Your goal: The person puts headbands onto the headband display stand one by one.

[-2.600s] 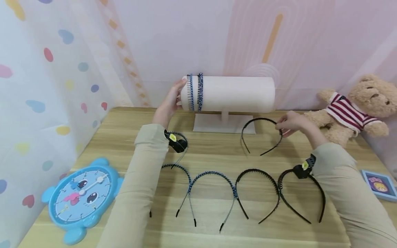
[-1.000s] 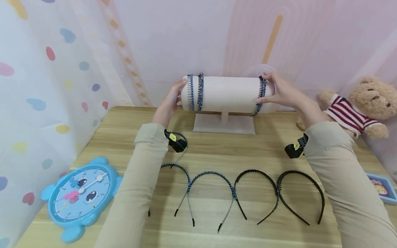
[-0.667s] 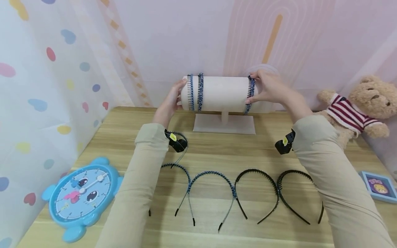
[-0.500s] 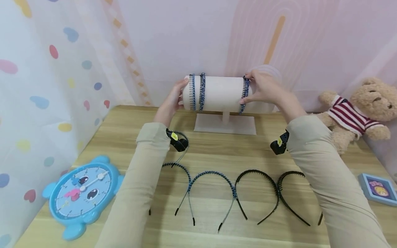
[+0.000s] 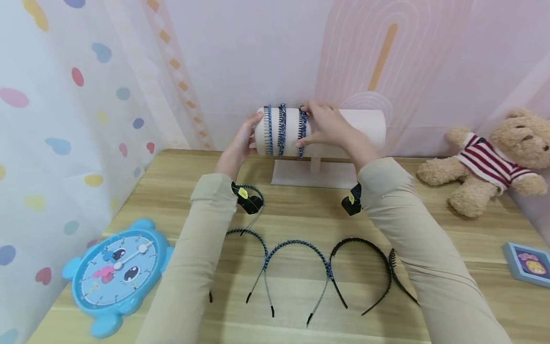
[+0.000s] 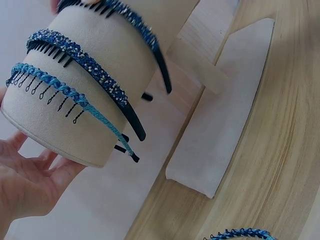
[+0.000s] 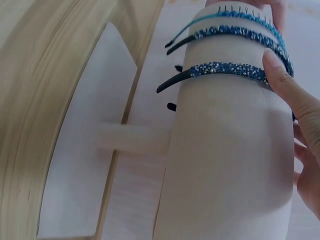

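Note:
A cream headband display stand (image 5: 361,125), a horizontal roll on a flat base, stands at the back of the table. My left hand (image 5: 240,143) grips its left end; in the left wrist view its fingers (image 6: 50,172) lie against the end rim. Around the roll sit a braided light-blue headband (image 5: 268,131) and a dark headband with blue glitter (image 5: 281,131). To their right, my right hand (image 5: 328,126) pinches a second blue-glitter headband (image 5: 302,134) on the roll. The right wrist view shows the thumb (image 7: 280,75) pressed on this headband (image 7: 225,69).
Several headbands lie in a row in front, among them a blue one (image 5: 296,242) and a black one (image 5: 361,240). A blue toy clock (image 5: 118,272) lies left. A teddy bear (image 5: 490,162) sits right, behind a small blue frame (image 5: 528,263).
My right hand has picked the glitter headband off the table, fitted it over the roll's right end and slid it left towards the other two. My left hand has kept its grip.

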`<state>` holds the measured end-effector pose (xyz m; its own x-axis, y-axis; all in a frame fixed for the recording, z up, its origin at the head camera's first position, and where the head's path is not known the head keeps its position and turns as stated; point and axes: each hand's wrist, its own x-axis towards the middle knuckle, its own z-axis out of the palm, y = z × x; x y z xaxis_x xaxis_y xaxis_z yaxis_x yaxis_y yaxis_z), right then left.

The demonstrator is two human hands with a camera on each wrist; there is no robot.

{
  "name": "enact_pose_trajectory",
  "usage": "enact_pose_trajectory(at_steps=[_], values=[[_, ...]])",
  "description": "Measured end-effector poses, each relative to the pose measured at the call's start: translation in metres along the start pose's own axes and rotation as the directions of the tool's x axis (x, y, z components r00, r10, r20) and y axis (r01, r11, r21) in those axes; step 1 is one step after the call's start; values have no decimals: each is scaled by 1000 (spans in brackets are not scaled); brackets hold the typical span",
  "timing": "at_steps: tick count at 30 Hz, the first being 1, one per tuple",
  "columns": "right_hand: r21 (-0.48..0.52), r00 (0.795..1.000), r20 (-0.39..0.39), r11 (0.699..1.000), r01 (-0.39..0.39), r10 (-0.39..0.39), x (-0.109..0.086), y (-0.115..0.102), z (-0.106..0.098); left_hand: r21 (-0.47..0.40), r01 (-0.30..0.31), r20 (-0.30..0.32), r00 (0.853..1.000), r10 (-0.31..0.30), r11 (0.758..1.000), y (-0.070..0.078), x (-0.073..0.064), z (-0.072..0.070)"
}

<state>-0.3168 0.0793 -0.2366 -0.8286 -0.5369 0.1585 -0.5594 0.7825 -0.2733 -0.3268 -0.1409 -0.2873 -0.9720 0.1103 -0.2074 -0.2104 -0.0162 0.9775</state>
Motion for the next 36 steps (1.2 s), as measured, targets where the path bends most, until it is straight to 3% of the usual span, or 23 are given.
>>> enact_pose_trajectory(at_steps=[10,16,19,22,25,30,32,34,36], values=[[-5,1000,-4,1000,16,-16,6,-9,6,7,-13,-7,1000,13,1000,0,-7,7],[-50,1000,25,999,-9,10,-1,-12,4,-10,-14,2,1000,14,1000,-1,-6,9],[-30,1000,5,999,-19,19,-9,-8,1,-14,-4,10,1000,4,1000,-1,-6,9],[23,997,-68,999,-27,28,-20,8,-7,-10,0,11,1000,0,1000,0,-5,8],[108,983,-156,991,-78,95,-40,35,-16,-10,0,11,1000,0,1000,1,-3,6],[267,947,-208,946,-185,244,-83,86,-9,-2,-6,0,1000,6,1000,4,-4,1],[280,945,-107,921,-270,310,-99,100,2,2,-10,-1,1000,10,1000,5,-5,0],[224,931,70,903,-366,359,-110,107,15,3,-14,0,1000,14,1000,6,-6,-2],[142,876,288,887,-439,388,-115,106,27,5,-14,-5,1000,14,1000,5,-6,-4]])
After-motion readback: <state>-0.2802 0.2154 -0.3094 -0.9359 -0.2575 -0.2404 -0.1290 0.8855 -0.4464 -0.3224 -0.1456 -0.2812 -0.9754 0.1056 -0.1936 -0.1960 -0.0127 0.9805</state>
